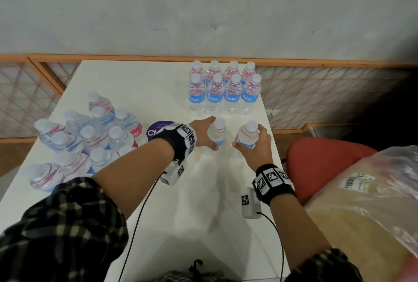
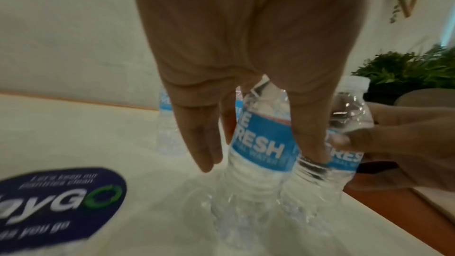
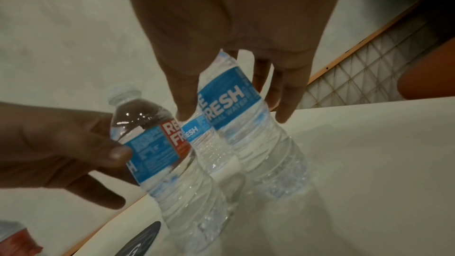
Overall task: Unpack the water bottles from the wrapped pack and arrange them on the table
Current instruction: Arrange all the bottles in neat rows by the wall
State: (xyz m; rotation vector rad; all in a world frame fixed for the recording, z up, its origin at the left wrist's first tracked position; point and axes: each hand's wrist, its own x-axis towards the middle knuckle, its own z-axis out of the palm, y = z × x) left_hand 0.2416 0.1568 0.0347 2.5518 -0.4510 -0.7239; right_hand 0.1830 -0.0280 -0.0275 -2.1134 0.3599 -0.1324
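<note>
Each hand grips one clear water bottle with a blue label, side by side in front of the arranged rows. My left hand (image 1: 209,138) curls round the left bottle (image 1: 216,132), whose label (image 2: 258,143) shows between the fingers (image 2: 204,143). My right hand (image 1: 253,143) curls round the right bottle (image 1: 247,136), also seen as the right bottle (image 3: 236,116). Both bottles stand upright low over the white table (image 1: 192,202); I cannot tell whether they touch it. Several arranged bottles (image 1: 224,93) stand in two rows at the back right. The wrapped pack (image 1: 83,139) with several bottles sits at the left.
A round purple sticker (image 1: 158,131) lies on the table between the pack and my left wrist. The table's right edge runs close beside my right hand. A red chair (image 1: 323,164) and a plastic-wrapped parcel (image 1: 373,202) stand to the right. A wall and lattice panel close off the back.
</note>
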